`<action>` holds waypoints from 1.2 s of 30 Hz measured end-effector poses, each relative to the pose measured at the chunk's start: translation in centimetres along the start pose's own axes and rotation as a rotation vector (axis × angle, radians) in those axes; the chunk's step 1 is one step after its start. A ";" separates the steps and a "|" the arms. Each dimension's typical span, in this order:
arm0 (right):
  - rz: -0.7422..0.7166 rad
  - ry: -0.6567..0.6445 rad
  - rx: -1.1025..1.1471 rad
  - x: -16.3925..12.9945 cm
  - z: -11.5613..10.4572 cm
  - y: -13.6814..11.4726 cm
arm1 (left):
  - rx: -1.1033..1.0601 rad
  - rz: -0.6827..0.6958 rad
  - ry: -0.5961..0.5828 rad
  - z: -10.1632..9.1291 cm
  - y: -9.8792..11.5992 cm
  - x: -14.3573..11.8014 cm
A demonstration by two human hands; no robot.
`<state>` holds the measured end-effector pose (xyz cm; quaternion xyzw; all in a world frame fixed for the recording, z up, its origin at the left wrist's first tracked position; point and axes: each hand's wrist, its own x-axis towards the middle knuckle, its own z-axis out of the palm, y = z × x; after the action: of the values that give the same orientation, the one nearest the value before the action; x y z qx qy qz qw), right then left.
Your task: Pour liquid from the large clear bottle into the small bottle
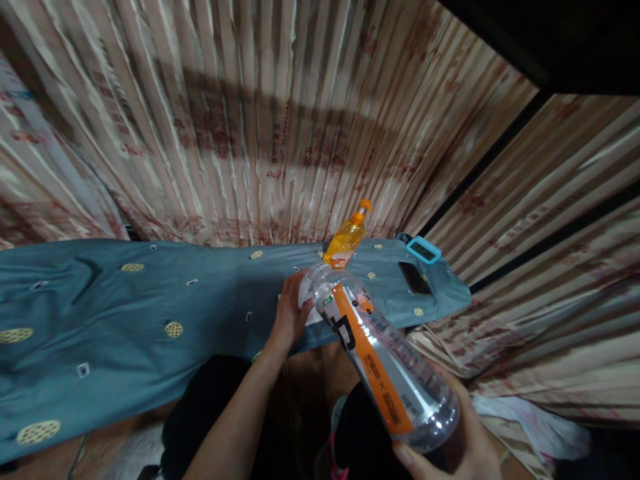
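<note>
A large clear plastic bottle with an orange and silver label lies tilted across the front, its neck pointing away to the upper left. My right hand is closed around its base, thumb on the near side. Up at the neck end, my left hand is closed on a small whitish see-through thing right beside the bottle's shoulder; its exact kind is unclear. Just beyond stands a pump bottle of yellow liquid with an orange pump. Part of a white sheet shows below my left hand.
The narrow table has a blue-green cloth with yellow patterned spots. At its right end are a dark phone and a light-blue digital timer. Pleated curtains hang behind and to the right, with a dark frame bar.
</note>
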<state>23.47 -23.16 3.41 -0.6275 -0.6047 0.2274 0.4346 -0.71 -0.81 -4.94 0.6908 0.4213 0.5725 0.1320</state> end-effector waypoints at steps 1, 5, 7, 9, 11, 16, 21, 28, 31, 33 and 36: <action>-0.005 0.010 0.020 0.0 0.2 -0.4 | 0.001 -0.002 0.000 0.0 0.0 0.0; 0.088 0.106 0.038 0.0 1.1 -1.7 | 0.010 -0.010 0.003 0.0 0.0 0.0; 0.106 0.118 0.028 0.0 1.2 -1.9 | 0.023 -0.024 -0.003 -0.1 0.0 0.0; 0.127 0.117 0.043 0.0 1.0 -1.5 | 0.036 -0.044 -0.018 -0.1 0.0 0.1; 0.123 0.068 0.053 0.2 0.7 -0.9 | 0.040 -0.058 -0.029 -0.2 0.1 0.2; 0.133 0.085 0.024 0.6 0.6 -1.0 | 0.036 -0.083 -0.031 -0.2 0.3 0.4; 0.086 0.080 0.020 0.9 0.8 -1.8 | 0.053 -0.105 -0.024 -0.3 0.5 0.7; 0.070 0.095 0.055 0.9 0.7 -1.5 | 0.041 -0.010 -0.012 -1.1 0.1 1.5; 0.066 0.109 0.044 0.9 0.7 -1.3 | 0.032 -0.022 0.014 -0.7 0.3 1.7; 0.065 0.116 0.035 1.0 0.6 -1.2 | 0.021 -0.040 0.014 -0.3 0.5 1.7; 0.088 0.127 0.013 1.2 0.5 -1.0 | 0.015 -0.090 0.007 0.2 0.7 1.6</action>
<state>22.67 -21.94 4.24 -0.6638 -0.5462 0.2100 0.4658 -0.29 -0.02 -3.47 0.6703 0.4569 0.5650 0.1509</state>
